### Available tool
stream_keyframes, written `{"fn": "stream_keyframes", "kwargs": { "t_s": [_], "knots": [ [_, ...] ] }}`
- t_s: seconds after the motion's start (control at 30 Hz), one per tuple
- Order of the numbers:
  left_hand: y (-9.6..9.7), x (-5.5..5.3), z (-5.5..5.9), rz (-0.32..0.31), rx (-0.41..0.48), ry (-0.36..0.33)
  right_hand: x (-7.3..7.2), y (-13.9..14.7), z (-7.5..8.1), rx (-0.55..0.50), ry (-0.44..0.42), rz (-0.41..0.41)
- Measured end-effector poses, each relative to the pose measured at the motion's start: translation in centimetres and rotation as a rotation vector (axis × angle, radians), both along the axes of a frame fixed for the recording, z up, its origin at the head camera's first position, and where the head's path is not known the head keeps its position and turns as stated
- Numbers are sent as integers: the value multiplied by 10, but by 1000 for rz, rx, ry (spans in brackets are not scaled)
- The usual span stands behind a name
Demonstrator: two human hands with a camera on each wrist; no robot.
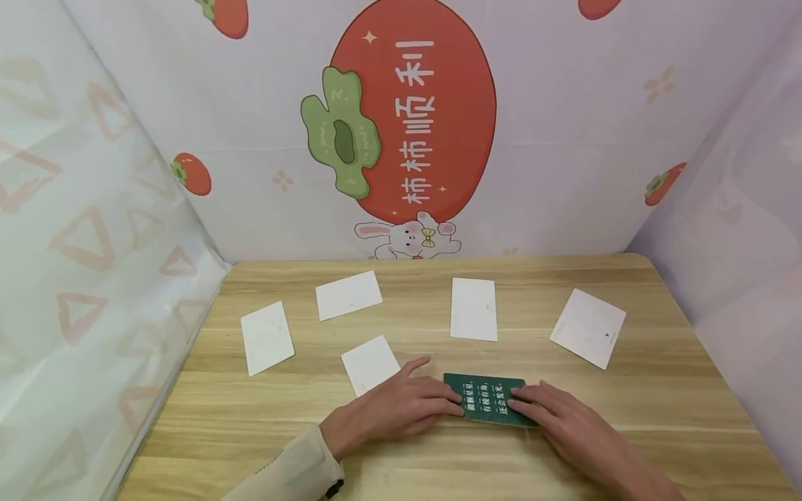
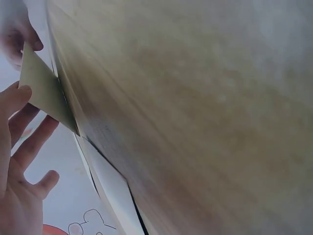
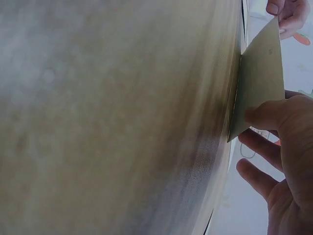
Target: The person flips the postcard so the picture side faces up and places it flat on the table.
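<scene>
Head view: left hand [image 1: 401,406] partly hides one white card [image 1: 368,363].

The green card [image 1: 491,400] looks like stiff paper or thin cardboard, its printed face smooth and fairly matt, its pale back dull in both wrist views. The white cards [image 1: 473,309] farther off appear to be smooth, matt paper too. The table [image 1: 413,289] shows a smooth wood-grain surface with a faint sheen; solid wood or laminate cannot be told. The far backdrop [image 1: 564,104] looks like matt printed cloth, lightly creased across. The left curtain [image 1: 138,243] seems a rippled, softly shiny fabric. The near sleeve [image 1: 288,470] is matt cloth.
</scene>
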State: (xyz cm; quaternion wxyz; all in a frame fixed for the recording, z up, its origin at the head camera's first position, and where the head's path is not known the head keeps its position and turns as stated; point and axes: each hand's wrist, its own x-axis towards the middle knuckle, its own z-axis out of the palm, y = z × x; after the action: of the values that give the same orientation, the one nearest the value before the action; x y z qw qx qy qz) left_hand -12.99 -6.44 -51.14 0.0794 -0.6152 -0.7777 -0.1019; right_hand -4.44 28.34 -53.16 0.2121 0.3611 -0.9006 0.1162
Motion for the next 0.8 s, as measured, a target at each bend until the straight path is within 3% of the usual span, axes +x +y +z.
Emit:
{"fn": "stream_keyframes", "kwargs": {
  "t_s": [0.3,0.5,0.67,0.8],
  "knots": [
    [-2,7,0,17,-131,20,-2,-1,-4,7,-35,50],
    [-2,8,-1,20,-169,-2,-1,0,-2,79,-116,36],
    [-3,8,-1,6,-230,19,1,1,-1,119,-142,17],
    [-5,10,-2,7,-263,-19,1,2,-1,105,-126,28]
  ]
}}
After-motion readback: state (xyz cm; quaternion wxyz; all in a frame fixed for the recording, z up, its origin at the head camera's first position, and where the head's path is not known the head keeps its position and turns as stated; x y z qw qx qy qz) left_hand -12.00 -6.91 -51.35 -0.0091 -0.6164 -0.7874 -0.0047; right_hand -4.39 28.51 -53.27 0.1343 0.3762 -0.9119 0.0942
